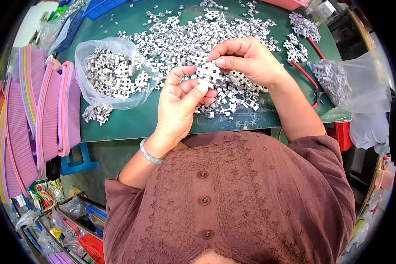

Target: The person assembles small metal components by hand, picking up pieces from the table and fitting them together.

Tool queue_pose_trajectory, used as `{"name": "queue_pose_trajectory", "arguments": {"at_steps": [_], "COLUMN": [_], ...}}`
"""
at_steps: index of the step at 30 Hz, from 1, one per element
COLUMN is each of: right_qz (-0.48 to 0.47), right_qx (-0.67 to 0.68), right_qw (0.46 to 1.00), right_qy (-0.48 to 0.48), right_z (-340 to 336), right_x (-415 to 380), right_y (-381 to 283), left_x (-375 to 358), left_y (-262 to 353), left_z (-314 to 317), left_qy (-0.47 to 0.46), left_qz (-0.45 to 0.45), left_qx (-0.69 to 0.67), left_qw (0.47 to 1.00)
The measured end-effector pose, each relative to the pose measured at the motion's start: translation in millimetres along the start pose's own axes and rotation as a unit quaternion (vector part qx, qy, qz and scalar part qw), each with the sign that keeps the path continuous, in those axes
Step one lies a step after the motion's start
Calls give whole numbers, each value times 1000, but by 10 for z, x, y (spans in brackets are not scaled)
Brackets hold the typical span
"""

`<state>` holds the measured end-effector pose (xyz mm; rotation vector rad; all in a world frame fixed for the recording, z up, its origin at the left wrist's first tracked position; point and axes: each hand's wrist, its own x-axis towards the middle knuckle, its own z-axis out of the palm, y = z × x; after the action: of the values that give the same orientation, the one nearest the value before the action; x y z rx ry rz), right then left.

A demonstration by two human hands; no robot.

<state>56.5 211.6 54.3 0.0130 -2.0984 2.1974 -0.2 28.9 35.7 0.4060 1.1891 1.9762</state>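
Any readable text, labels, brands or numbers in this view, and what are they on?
None can be read.
Grey metal cross-shaped cluster held between left hand and right hand: no markings visible.
Clear plastic bag of metal pieces: no print.
Green work mat: plain.
Colourful packets under the table: printing too small and blurred to read.
Small white box at the table's far edge: blurred, unreadable.
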Motion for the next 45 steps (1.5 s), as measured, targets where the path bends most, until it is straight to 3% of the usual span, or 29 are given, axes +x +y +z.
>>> {"name": "queue_pose_trajectory", "arguments": {"at_steps": [45], "right_qz": [-13], "right_qx": [-26], "right_qw": [1000], "right_qy": [-1], "right_z": [-7], "right_x": [22], "right_y": [48], "left_x": [-28], "left_y": [-1], "left_z": [32], "left_qy": [3], "left_qz": [35], "left_qx": [33], "left_qw": [999]}}
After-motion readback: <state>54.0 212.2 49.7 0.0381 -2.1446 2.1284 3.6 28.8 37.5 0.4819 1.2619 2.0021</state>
